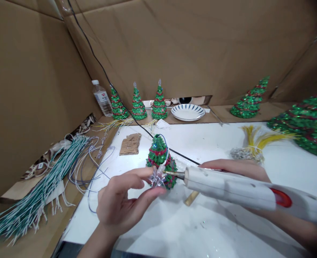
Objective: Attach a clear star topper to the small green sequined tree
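Observation:
My left hand [123,199] pinches a clear plastic star [157,178] between thumb and fingers. A thin wire [168,143] runs from the star up to the top of a small green Christmas tree [158,150] with red garlands, which stands upright just behind. From the right, my right hand [236,168] is wrapped round a white hot glue gun [228,188] with a red-orange part on its body. Its metal nozzle [174,174] points left, with the tip at the star's base; whether it touches cannot be made out. The gun hides most of the right fingers.
Along the back stand several similar trees [159,104], a striped plate [188,112] and a water bottle [103,99]. Green and white wires [48,182] lie at left, yellow wires [251,143] at right. A black cord [102,66] crosses the white table [180,229]. Cardboard scrap [130,144] lies behind.

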The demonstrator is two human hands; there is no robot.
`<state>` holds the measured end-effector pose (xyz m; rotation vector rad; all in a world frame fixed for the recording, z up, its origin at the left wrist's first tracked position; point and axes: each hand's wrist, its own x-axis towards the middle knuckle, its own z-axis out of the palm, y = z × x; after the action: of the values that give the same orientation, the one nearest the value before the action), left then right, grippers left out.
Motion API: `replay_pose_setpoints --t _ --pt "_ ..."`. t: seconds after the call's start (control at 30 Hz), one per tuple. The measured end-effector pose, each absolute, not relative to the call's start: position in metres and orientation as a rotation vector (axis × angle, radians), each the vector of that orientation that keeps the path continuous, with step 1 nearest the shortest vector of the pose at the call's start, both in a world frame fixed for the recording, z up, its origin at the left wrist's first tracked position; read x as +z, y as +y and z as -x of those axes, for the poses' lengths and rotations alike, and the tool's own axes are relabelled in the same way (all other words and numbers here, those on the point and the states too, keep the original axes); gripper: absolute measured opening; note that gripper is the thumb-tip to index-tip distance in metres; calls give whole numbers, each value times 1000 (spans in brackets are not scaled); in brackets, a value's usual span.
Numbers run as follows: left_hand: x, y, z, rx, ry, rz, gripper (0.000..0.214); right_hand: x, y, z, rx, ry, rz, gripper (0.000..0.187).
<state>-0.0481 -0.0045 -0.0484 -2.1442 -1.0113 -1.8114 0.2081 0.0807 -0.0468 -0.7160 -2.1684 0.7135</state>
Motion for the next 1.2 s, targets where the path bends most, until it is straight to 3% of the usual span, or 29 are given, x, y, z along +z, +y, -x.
replay_pose_setpoints --t 0.83,1.2 --pt "-52 -5 51 -1773 -1141 2129 36 -45 80 -209 771 -2167 758 19" --pt "-56 -2 53 -1855 -1043 2167 48 -41 77 -208 792 -2153 770 23"
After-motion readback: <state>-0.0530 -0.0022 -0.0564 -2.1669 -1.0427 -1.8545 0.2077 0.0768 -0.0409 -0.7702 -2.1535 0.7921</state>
